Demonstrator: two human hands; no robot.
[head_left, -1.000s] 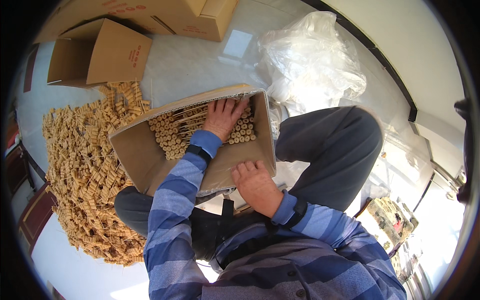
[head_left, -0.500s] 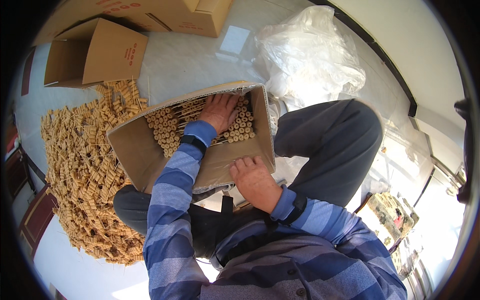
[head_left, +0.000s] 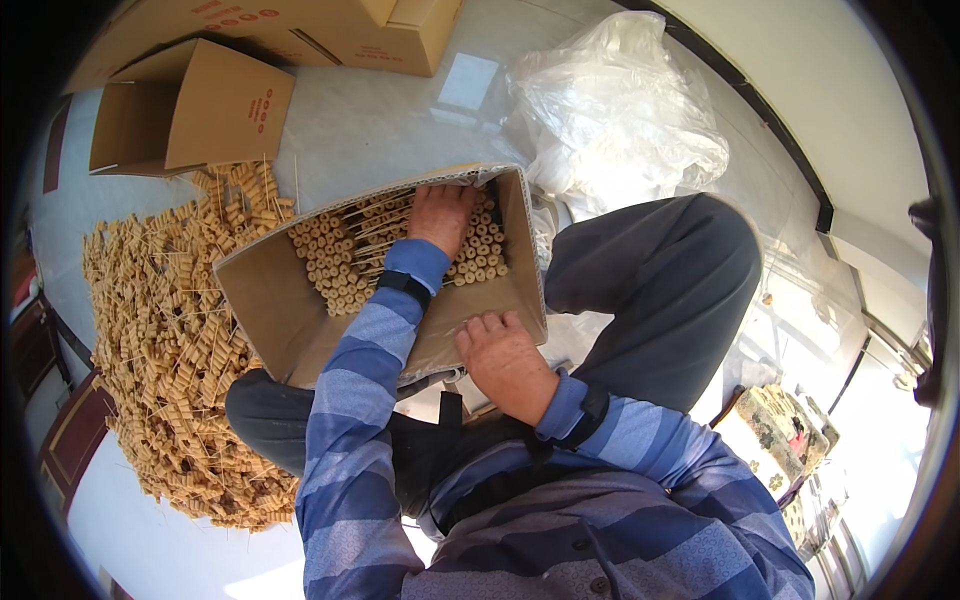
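Note:
An open cardboard box (head_left: 285,318) lined with clear plastic rests tilted on my lap. Inside it, tan ring-ended rolls on thin sticks (head_left: 478,262) are stacked in rows, one block at the left and another at the right, with sticks running between. My left hand (head_left: 441,217) reaches into the box and lies on the rolls close to the far wall, open, its fingertips partly hidden. My right hand (head_left: 503,362) is closed over the near rim, fingers on the inner side of the wall; its thumb is out of sight.
A large heap of skewered tan rolls (head_left: 175,370) covers the floor at the left. Behind it stands an empty open carton (head_left: 225,110), with more cartons (head_left: 400,45) at the back. Crumpled clear plastic bags (head_left: 620,110) lie beyond the box, near the wall.
My left hand has shifted slightly right and toward the far wall, its fingers less spread. My right hand stays on the box rim, and the box is nearly still.

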